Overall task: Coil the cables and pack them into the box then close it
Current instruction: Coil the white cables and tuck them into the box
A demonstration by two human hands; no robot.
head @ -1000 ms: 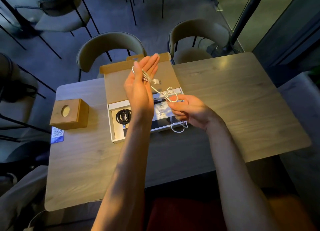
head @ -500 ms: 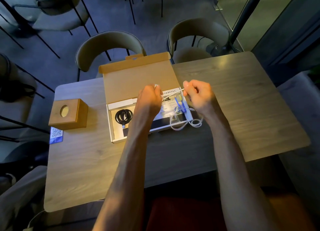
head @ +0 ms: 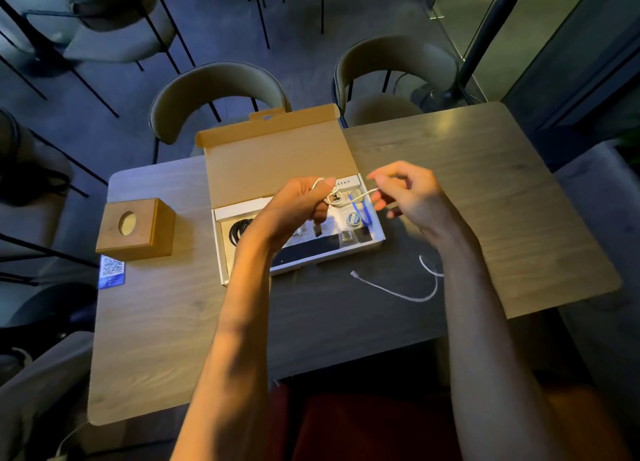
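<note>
White cable (head: 398, 292): thin, limp, light; loops gripped in closed left hand (head: 304, 204) over open box (head: 277, 156), right hand (head: 408, 194) pinching the strand, free end trailing on tabletop (head: 485, 183); best held at the loops

A wooden block (head: 135, 229) with a round hole sits beside a QR card (head: 111, 271).

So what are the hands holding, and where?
A white cable: left hand grips its coiled loops, right hand pinches the straight stretch; its tail lies on the table.
</note>
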